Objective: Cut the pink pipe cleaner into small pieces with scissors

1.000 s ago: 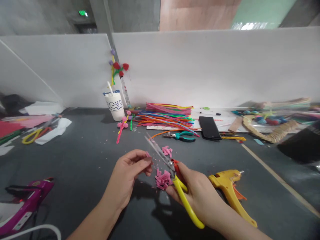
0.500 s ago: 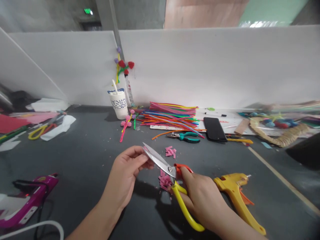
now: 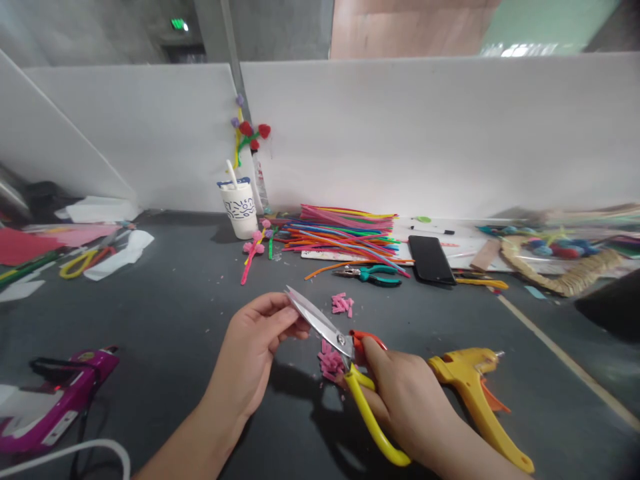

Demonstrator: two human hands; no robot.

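Observation:
My right hand grips the scissors, which have one yellow and one red handle. Their blades point up and left and look nearly closed, with the tips at my left hand. The left fingers are pinched together by the blades; whatever they hold is hidden or too small to make out. Beneath the scissors lies a heap of short pink cut pieces, partly covered by the right hand and handles. A second small pile of pink pieces rests a little farther back.
Behind are a bundle of pipe cleaners, pliers, a phone and a white cup. A yellow glue gun lies right of my hand, a purple glue gun at left. A white partition bounds the desk.
The scissor blades have closed slightly at the left fingertips, and the bit of pink seen there before no longer shows. Both hands stay in nearly the same place.

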